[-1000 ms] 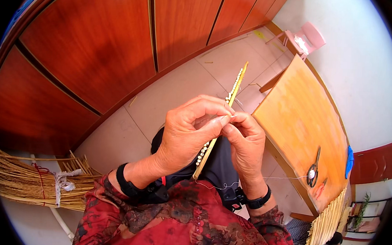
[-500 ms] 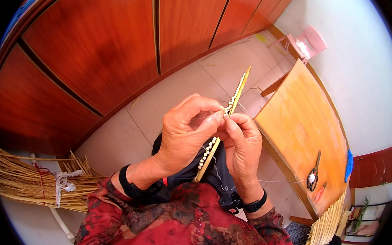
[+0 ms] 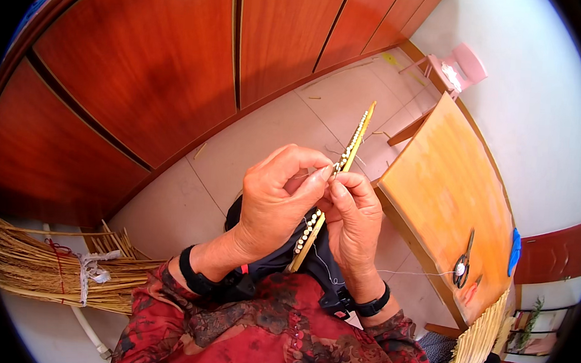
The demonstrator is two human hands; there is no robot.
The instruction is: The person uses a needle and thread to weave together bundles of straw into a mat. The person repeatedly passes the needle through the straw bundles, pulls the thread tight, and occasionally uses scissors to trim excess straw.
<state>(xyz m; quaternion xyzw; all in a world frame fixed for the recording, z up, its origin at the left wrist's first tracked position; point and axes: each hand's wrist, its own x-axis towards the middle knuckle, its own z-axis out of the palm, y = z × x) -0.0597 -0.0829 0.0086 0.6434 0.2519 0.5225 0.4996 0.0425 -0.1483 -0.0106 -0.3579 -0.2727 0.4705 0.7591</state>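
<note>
Between my hands, over my lap, is a narrow piece of yellow stalks, seen nearly edge-on, with a row of round pale ends along its side. My left hand pinches thumb and forefinger at its left side, where a fine thread shows. My right hand grips the piece at its middle, thumb and forefinger pressed together, almost touching the left fingertips. Whether a needle is in the fingers is hidden. A white thread runs right from near my right wrist to a small white spool on the table.
The wooden table stands at right, bearing black scissors and a red-handled tool. Dry stalks lie bundled at left; a stalk mat is at lower right, near part of a person. A pink chair stands far back.
The stalk piece has turned slightly, so its round ends face me more. My hands keep their pinch in nearly the same place.
</note>
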